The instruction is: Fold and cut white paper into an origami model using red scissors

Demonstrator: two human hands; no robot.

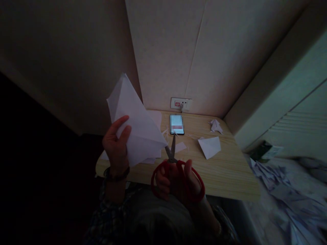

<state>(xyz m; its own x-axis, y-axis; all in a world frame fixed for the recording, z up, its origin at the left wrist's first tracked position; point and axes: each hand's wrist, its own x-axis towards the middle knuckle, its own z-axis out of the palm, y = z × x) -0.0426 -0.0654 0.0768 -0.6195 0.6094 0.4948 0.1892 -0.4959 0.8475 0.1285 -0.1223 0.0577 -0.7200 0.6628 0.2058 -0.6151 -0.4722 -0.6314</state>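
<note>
My left hand (pixel 116 141) pinches a large creased sheet of white paper (pixel 136 124) between thumb and fingers, holding it up over the left part of the table. A pair of scissors (pixel 173 160) with red handles is in my right hand (pixel 176 182), fingers through the loops. Its blades stand apart and point away from me. The paper's right corner reaches the left blade; whether it lies between the blades I cannot tell. Beyond the blade tips lies a phone (pixel 176 124) with a lit screen.
On the wooden table (pixel 224 177) are a folded paper figure (pixel 216 126), a smaller creased paper piece (pixel 209 147) and paper scraps (pixel 180 147). A wall socket (pixel 181 103) with a plug sits behind the phone. Many crumpled papers (pixel 286 190) lie on the bed at the right.
</note>
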